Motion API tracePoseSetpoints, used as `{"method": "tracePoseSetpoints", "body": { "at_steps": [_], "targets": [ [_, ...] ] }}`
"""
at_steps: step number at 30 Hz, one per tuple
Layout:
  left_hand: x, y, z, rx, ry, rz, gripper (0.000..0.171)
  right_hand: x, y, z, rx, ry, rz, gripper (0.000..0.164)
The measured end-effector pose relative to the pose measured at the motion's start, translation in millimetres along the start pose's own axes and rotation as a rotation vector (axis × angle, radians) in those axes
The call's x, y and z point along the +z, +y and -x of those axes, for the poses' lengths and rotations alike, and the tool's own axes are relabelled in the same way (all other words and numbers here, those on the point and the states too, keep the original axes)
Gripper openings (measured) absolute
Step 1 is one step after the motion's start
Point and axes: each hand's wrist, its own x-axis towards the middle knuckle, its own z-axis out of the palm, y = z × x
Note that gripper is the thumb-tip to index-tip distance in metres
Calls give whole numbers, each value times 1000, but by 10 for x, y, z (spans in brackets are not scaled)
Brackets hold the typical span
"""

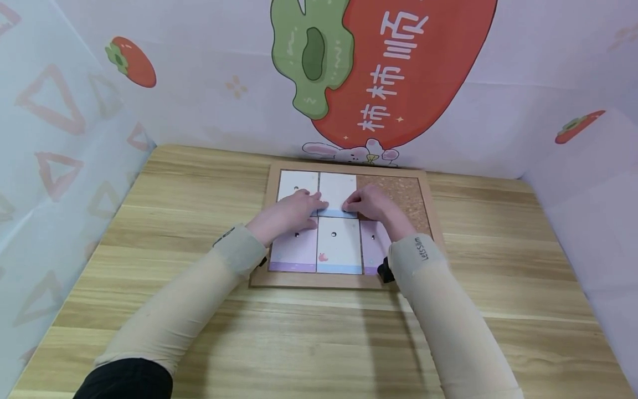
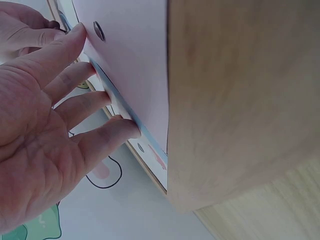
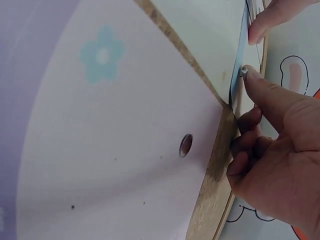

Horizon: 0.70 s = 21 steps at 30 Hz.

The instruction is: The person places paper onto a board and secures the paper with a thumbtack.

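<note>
A wood-framed corkboard [image 1: 319, 281] lies on the table with several paper cards on it, white and lilac. My left hand [image 1: 291, 212] spreads its fingers over the left cards, its fingertips resting on the blue lower strip of the upper middle card [image 1: 338, 188]. In the left wrist view, the left hand's fingers [image 2: 102, 137] are fairly straight along that strip. My right hand [image 1: 371, 203] pinches a small silvery thumbtack [image 3: 244, 71] at the lower right corner of the same card, the other fingers curled under. The tack's point is hidden.
Bare cork [image 1: 399, 191] shows at the board's upper right. Round tack heads sit in other cards, such as the lower middle card [image 1: 339, 255] and the lower right card [image 1: 371, 255]. A printed backdrop [image 1: 199, 100] stands right behind the board. The wooden table [image 1: 309, 343] extends around it.
</note>
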Motion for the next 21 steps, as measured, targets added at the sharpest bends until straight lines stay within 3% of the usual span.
{"method": "tracePoseSetpoints", "body": {
  "at_steps": [4, 21],
  "targets": [
    [-1, 7, -3, -3, 0, 0, 60, -10, -10, -2, 27, -10, -20, 24],
    [9, -2, -13, 3, 8, 11, 60, -9, 54, -19, -3, 22, -74, 20]
  ]
}}
